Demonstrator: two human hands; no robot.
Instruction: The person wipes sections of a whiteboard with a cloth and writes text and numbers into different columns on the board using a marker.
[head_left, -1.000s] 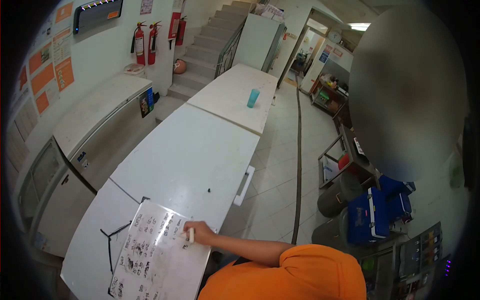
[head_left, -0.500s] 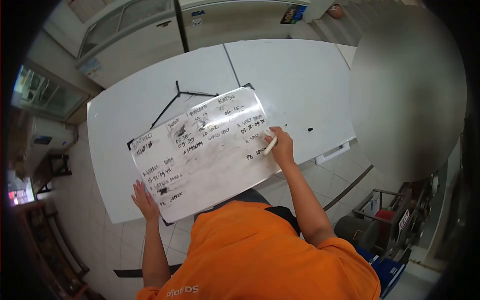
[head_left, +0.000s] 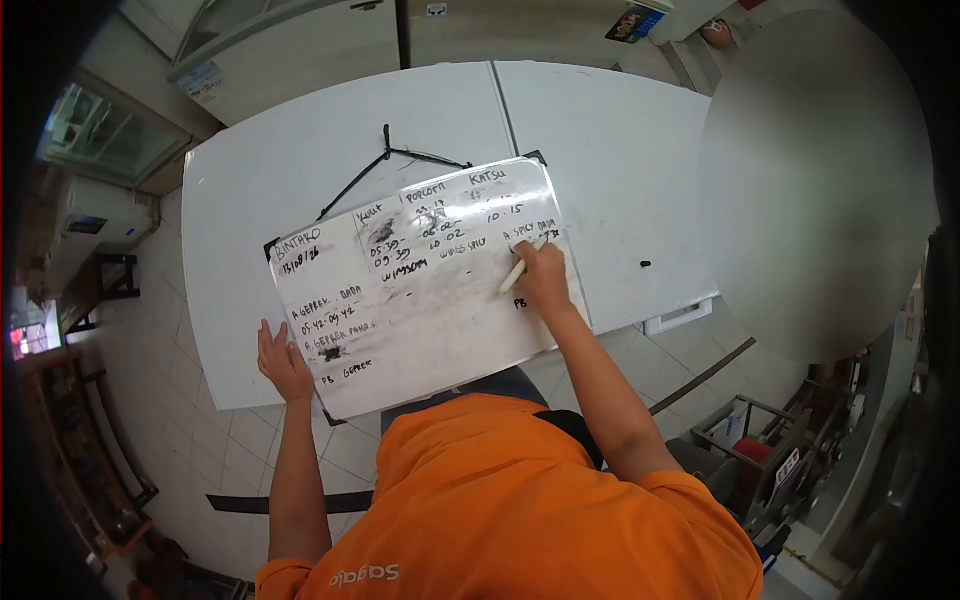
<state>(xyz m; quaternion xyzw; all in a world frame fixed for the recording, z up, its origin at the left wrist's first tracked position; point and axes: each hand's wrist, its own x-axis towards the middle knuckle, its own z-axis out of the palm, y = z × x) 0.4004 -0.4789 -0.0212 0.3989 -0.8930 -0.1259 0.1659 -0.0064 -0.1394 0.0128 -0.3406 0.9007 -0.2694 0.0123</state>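
Observation:
A whiteboard (head_left: 440, 340) with black handwriting in columns lies tilted on the white table, a black cord (head_left: 350, 187) tied to its upper edge. My right hand (head_left: 543, 278) grips a white marker (head_left: 512, 275) over the board's right part, near the "A. SPICY DADA" lines. Some writing there is hidden under the hand. At the board's left edge, my left hand (head_left: 284, 362) rests with its fingers apart. A small black cap (head_left: 645, 264) lies on the table to the right of the board.
The white table (head_left: 620, 130) has a seam behind the board. Chest freezers (head_left: 300, 60) stand beyond it. On the right, a metal rack (head_left: 745, 435) holds bins, below a large blurred oval. Wooden furniture (head_left: 65, 440) is at the left.
My right hand with the marker has moved left across the board, over the lines below "KATSU". The whole view has shifted, so the board appears further right and higher. My left hand stays at the board's edge.

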